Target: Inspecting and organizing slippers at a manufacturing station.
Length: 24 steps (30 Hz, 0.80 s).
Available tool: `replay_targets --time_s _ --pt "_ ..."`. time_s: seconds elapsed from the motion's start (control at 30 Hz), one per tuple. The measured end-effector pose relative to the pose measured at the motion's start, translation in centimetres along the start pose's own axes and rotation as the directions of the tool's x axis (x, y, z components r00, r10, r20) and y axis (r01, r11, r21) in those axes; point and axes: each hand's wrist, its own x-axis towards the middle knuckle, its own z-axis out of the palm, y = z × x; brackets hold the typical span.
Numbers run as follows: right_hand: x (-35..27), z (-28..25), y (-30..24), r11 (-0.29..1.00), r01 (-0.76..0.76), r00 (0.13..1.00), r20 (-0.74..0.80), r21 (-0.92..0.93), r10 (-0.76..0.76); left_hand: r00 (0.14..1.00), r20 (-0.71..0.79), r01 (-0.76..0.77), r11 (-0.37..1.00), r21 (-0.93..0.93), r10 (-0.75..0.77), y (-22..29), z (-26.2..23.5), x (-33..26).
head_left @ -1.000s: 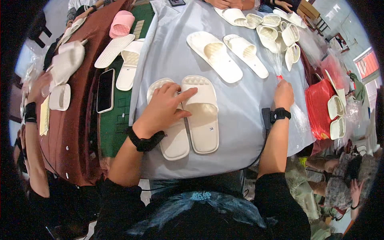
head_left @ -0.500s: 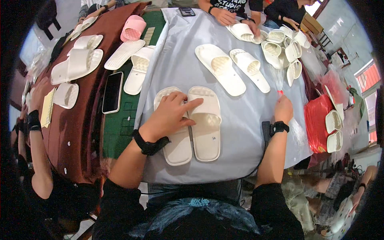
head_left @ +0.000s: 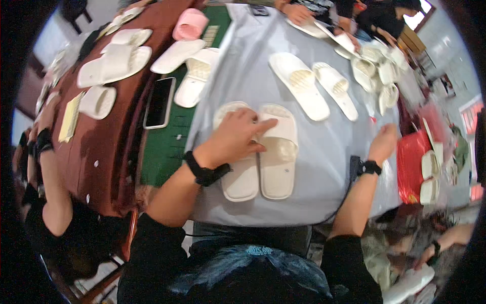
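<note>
The left hand (head_left: 237, 138) lies flat, fingers spread, across a pair of white slippers (head_left: 260, 152) that rest side by side on the grey cloth (head_left: 324, 167) covering the worktop, just in front of the person; its palm covers the strap of the left slipper and its forefinger reaches over onto the strap of the right one, pressing rather than gripping; a black wristband (head_left: 205, 171) sits on that wrist. The right hand (head_left: 383, 144) rests well apart to the right near the cloth's edge, fingers curled loosely inward (whether it pinches anything there cannot be told, the picture being blurred); a black watch (head_left: 368, 167) is on its wrist and a small dark object (head_left: 355, 165) lies on the cloth just beside it. Farther up the cloth lies a second pair of white slippers (head_left: 314, 87), soles up and set at a slant; beyond them, toward the upper right, a heap of white slippers (head_left: 377, 76) is piled, with another person's hands (head_left: 298, 12) at the far edge. To the left of the cloth a green mat (head_left: 167, 147) carries a dark phone (head_left: 159, 102) and more white slippers (head_left: 195, 76); a pink slipper (head_left: 190, 24) sits at the top, and a red bag (head_left: 412, 164) hangs off the right side.
</note>
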Motion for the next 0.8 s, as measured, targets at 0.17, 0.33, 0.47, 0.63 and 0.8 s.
replay_targets --time_s 0.17,0.33,0.47,0.63,0.8 --pt "-0.1 -0.7 1.5 0.992 -0.031 0.998 0.057 -0.12 0.038 1.0 0.004 -0.031 1.0 0.007 0.031 0.3 -0.3 0.3" --pt "-0.4 -3.0 0.9 0.996 -0.09 0.98 0.173 -0.025 0.093 0.999 0.031 0.023 0.999 0.044 -0.024 0.5 -0.4 0.3" --pt "-0.7 -4.9 0.6 0.984 -0.172 0.925 0.336 -0.047 0.178 1.0 0.008 0.004 1.0 0.029 -0.004 0.5 -0.2 0.2" --pt "-2.1 -5.7 0.7 0.997 -0.072 0.92 0.389 0.021 0.059 1.0 -0.009 -0.01 0.999 0.037 0.011 0.3 0.0 0.3" --pt "-3.9 -5.8 0.9 1.0 -0.008 0.772 0.635 -0.024 0.022 0.998 -0.031 -0.062 0.998 0.021 0.062 0.2 0.0 0.5"
